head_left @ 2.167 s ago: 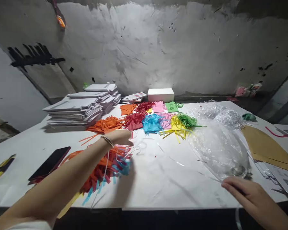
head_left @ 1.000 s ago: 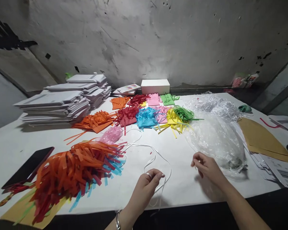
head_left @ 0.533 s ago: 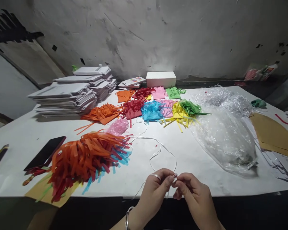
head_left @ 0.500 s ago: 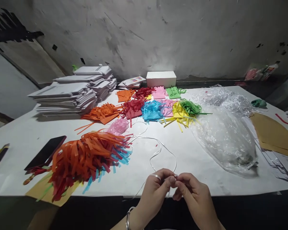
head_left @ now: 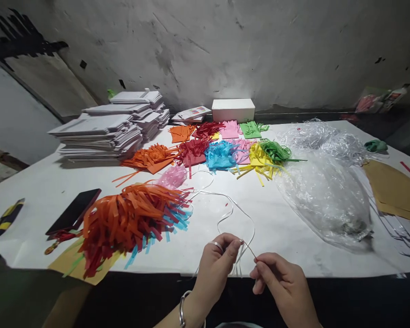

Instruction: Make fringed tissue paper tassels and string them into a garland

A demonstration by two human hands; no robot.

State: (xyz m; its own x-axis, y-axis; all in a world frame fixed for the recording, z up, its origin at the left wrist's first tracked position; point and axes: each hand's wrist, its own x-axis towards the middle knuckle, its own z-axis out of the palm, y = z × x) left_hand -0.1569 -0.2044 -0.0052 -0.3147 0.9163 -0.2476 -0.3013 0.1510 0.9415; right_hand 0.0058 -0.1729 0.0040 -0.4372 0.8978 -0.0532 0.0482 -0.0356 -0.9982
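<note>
Near the front edge of the table, my left hand (head_left: 220, 257) pinches the white string (head_left: 248, 215) between thumb and forefinger. Short white ends dangle below those fingertips. A thin brownish strand (head_left: 250, 250), either wire or a needle, spans the small gap to my right hand (head_left: 276, 278), whose thumb and forefinger are closed on its lower end. From my left hand the string loops back over the white table toward a heap of orange, red and blue paper tassels (head_left: 123, 214). That heap's right end partly covers or touches the string.
Left of the tassels lies a black phone (head_left: 73, 212); behind rise stacked white papers (head_left: 95, 134). Coloured paper bundles (head_left: 222, 155) line the back, before a white box (head_left: 233, 110). To the right are a clear plastic bag (head_left: 324, 200) and brown paper (head_left: 392, 187).
My hands, together before, have come apart. The right has drawn down and right with the thin strand, while the left has shifted slightly up and left. The camera view has shifted slightly.
</note>
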